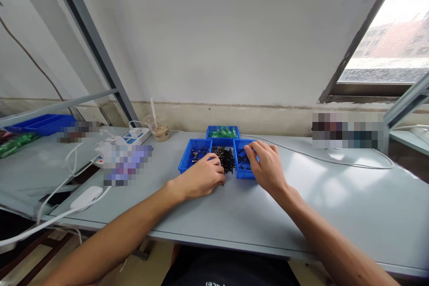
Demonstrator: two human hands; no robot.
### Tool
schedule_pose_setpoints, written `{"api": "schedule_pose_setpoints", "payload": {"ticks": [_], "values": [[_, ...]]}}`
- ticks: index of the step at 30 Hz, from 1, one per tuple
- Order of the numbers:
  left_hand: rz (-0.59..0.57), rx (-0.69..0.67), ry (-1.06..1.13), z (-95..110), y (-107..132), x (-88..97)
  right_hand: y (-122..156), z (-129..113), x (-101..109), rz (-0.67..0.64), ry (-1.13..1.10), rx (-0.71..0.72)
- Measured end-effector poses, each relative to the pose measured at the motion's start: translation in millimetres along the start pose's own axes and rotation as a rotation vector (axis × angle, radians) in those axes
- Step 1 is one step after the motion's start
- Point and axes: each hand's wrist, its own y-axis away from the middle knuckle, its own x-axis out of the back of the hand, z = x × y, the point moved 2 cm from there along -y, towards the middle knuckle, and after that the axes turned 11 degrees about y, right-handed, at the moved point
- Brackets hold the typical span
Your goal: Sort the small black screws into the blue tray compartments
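Observation:
My left hand [201,178] rests on the grey table [321,205] with its fingers curled at the near edge of a loose pile of small black screws [225,157]. Whether it holds a screw I cannot make out. My right hand [264,163] reaches over the right blue tray [241,170], fingers bent and close together above the black parts inside. A left blue tray [191,163] with a few dark and shiny parts stands beside the pile. Behind them sits a third blue tray [222,128] holding green parts.
A white power strip [136,135] and a plastic cup with a straw [158,128] stand at the back left. White cables [321,157] run across the table. A white adapter [86,197] lies near the left front edge. Another blue tray [43,124] sits far left.

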Motion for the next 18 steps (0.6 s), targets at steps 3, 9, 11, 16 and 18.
{"api": "schedule_pose_setpoints", "payload": {"ticks": [3, 9, 11, 16, 18], "values": [[0.002, -0.023, -0.013, 0, -1, -2.8, 0, -1, 0, 0.003, -0.019, -0.007], [0.019, -0.050, -0.195, 4, -4, -11.2, 1, -5, 0, -0.023, -0.043, 0.019], [0.021, -0.065, -0.252, 5, -4, -14.1, 1, -6, 0, -0.044, -0.049, 0.026], [0.042, -0.075, -0.279, 6, -5, -15.4, 2, -6, 0, -0.043, -0.050, 0.046], [0.061, -0.074, -0.249, 6, -6, -12.7, 2, -6, 0, -0.043, -0.062, 0.055]]}}
